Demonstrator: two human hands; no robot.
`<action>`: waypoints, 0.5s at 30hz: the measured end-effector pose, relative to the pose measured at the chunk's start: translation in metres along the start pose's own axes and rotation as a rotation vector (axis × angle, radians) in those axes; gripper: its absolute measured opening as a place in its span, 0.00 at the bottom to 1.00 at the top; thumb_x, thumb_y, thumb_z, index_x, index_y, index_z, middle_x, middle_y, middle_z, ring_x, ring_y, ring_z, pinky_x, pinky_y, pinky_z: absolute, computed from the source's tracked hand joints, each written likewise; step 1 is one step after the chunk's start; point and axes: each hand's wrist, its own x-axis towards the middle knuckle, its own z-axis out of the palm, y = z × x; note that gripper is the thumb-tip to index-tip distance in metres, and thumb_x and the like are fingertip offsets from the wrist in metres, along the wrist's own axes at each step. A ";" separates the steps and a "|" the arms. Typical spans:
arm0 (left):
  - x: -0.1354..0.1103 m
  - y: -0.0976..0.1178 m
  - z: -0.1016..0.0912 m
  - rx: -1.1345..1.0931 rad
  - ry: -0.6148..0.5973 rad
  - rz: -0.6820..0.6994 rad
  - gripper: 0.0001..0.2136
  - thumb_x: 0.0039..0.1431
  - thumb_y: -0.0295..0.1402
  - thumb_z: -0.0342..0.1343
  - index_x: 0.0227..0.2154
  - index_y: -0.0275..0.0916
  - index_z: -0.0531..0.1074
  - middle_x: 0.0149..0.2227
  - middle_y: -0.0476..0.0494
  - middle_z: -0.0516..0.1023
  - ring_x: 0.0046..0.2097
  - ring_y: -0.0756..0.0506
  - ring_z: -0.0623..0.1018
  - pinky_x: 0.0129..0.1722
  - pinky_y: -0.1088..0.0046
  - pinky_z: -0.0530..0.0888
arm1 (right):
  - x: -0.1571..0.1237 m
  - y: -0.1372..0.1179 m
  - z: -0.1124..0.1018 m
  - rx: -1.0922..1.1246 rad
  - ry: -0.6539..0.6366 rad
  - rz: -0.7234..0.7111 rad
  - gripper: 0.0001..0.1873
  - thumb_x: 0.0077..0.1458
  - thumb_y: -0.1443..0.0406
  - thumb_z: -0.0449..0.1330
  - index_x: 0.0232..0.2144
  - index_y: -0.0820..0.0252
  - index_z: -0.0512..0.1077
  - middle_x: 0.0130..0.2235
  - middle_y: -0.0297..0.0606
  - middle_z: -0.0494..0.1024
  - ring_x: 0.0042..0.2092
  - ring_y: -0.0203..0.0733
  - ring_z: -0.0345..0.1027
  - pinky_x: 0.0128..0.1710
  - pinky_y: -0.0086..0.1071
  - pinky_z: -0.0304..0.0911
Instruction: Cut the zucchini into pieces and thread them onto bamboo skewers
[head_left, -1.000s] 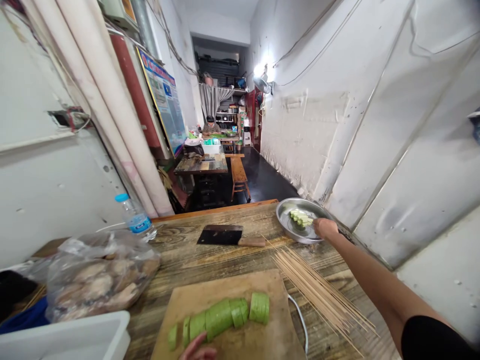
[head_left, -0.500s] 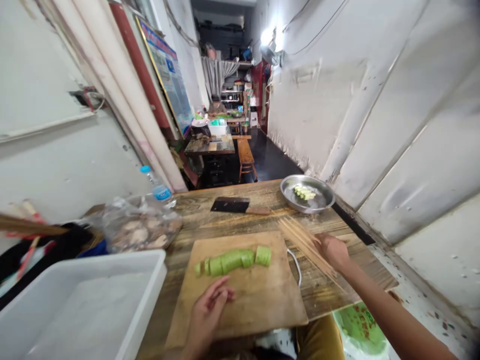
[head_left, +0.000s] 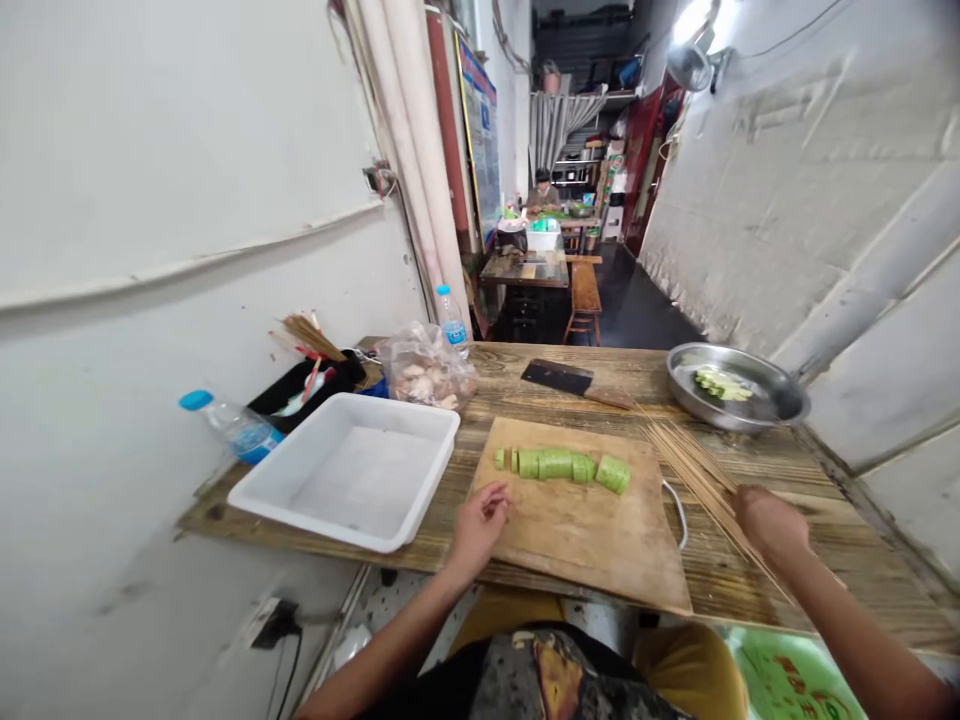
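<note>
A wooden cutting board (head_left: 592, 525) lies on the wooden table (head_left: 795, 470) with a row of green cucumber slices (head_left: 564, 466) on it. My left hand (head_left: 480, 520) rests on the board's near left edge, fingers loosely curled, holding nothing I can see. My right hand (head_left: 766, 522) lies on the near end of a fan of bamboo skewers (head_left: 694, 468) to the right of the board, its fingers curled down over them. A steel plate (head_left: 736, 388) at the far right holds a skewer of green slices.
A cleaver (head_left: 566, 378) lies beyond the board. A white plastic tub (head_left: 352, 470) sits at left, with a bag of mushrooms (head_left: 425, 372), two water bottles (head_left: 232, 425) and a dark container of sticks (head_left: 307, 345) behind. A person sits at a far table (head_left: 541, 190). White walls run along both sides.
My right hand left the steel plate and came back onto the skewers. My left hand shifted to the board's left edge. The view swung down and left.
</note>
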 end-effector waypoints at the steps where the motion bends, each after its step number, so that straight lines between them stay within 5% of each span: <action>1: 0.005 -0.001 -0.002 0.017 0.016 0.023 0.16 0.49 0.34 0.56 0.42 0.35 0.72 0.34 0.42 0.79 0.33 0.47 0.77 0.37 0.69 0.75 | 0.002 0.001 -0.001 -0.006 -0.015 0.002 0.14 0.48 0.76 0.55 0.16 0.59 0.64 0.24 0.44 0.75 0.27 0.42 0.71 0.24 0.31 0.54; 5: 0.019 0.006 0.008 0.089 -0.041 0.098 0.16 0.51 0.31 0.54 0.45 0.36 0.72 0.37 0.40 0.79 0.38 0.45 0.78 0.41 0.67 0.75 | 0.008 0.003 -0.003 -0.041 -0.029 0.042 0.12 0.48 0.76 0.54 0.18 0.61 0.69 0.25 0.49 0.76 0.27 0.47 0.72 0.25 0.33 0.56; 9: 0.023 0.031 0.039 0.249 -0.211 0.280 0.17 0.56 0.31 0.51 0.49 0.37 0.71 0.44 0.38 0.78 0.44 0.43 0.77 0.48 0.62 0.72 | 0.006 0.004 -0.009 -0.051 0.052 0.060 0.10 0.52 0.73 0.51 0.26 0.64 0.72 0.29 0.53 0.76 0.30 0.49 0.72 0.26 0.35 0.57; 13: 0.038 0.056 0.083 0.526 -0.585 0.670 0.21 0.57 0.30 0.52 0.55 0.41 0.66 0.59 0.38 0.67 0.61 0.40 0.64 0.61 0.58 0.56 | -0.010 -0.002 -0.017 -0.028 0.168 0.055 0.09 0.54 0.68 0.50 0.30 0.65 0.70 0.34 0.56 0.76 0.33 0.51 0.72 0.28 0.36 0.58; 15: 0.050 0.063 0.108 0.627 -0.761 0.754 0.27 0.55 0.29 0.56 0.59 0.42 0.62 0.64 0.37 0.59 0.65 0.39 0.57 0.64 0.57 0.49 | -0.024 -0.008 -0.018 0.124 0.237 0.048 0.08 0.52 0.66 0.51 0.26 0.62 0.68 0.30 0.50 0.75 0.31 0.47 0.70 0.30 0.35 0.59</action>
